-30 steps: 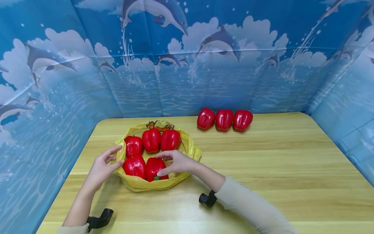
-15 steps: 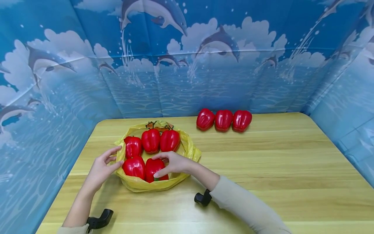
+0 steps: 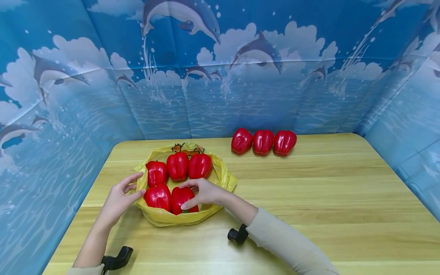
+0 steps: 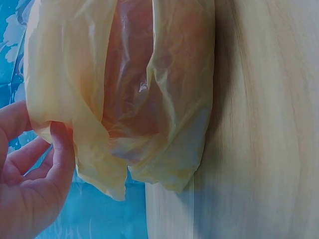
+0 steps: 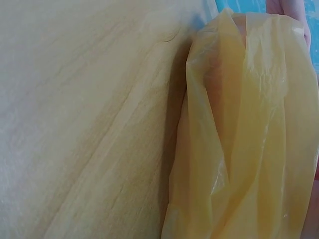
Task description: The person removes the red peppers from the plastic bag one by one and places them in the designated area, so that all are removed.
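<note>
An open yellow plastic bag (image 3: 168, 220) sits on the left side of the table with several red bell peppers in it. My left hand (image 3: 118, 199) pinches the bag's left rim; the left wrist view shows the fingers and thumb (image 4: 62, 149) on the thin plastic. Inside the bag, my right hand (image 3: 205, 193) grips the front right bell pepper (image 3: 178, 196), fingers at its far end and thumb by the green stem. To its left lies another pepper (image 3: 157, 197), with more behind (image 3: 177, 166). In the right wrist view the bag (image 5: 249, 129) hides most of the right hand.
Three red bell peppers (image 3: 263, 143) lie in a row at the back of the wooden table (image 3: 309, 206). A blue dolphin-print cloth (image 3: 213, 103) surrounds the table at the back and sides. Each wrist wears a black camera mount (image 3: 117, 258).
My right hand has shifted slightly left and closer around the front right pepper, its thumb now nearer the stem. The left hand keeps its hold on the bag's rim.
</note>
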Demonstrator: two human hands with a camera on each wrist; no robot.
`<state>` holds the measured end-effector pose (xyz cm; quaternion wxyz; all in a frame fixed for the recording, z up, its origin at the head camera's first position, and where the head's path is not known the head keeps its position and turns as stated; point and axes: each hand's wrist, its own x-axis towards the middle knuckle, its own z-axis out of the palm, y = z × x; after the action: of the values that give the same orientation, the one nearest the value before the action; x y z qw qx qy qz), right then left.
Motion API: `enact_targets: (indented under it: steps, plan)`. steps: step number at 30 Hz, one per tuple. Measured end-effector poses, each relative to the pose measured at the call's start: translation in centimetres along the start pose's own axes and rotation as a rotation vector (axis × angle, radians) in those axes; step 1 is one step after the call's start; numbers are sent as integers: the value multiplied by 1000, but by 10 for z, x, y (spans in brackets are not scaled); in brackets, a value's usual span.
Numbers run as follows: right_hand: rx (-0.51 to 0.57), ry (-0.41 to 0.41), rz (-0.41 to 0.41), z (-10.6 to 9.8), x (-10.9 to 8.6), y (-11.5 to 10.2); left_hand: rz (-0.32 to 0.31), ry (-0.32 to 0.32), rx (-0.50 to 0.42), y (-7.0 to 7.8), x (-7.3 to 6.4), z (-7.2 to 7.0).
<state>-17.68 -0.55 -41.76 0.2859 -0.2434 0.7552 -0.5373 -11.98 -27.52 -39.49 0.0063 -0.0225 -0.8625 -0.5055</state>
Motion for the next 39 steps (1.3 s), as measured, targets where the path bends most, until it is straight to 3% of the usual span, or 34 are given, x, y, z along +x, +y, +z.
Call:
enact_targets:
  steps: [39]
  plan:
    - [10,5,-22,-10,-9,-13,-2,-6,-2,0,1,-3]
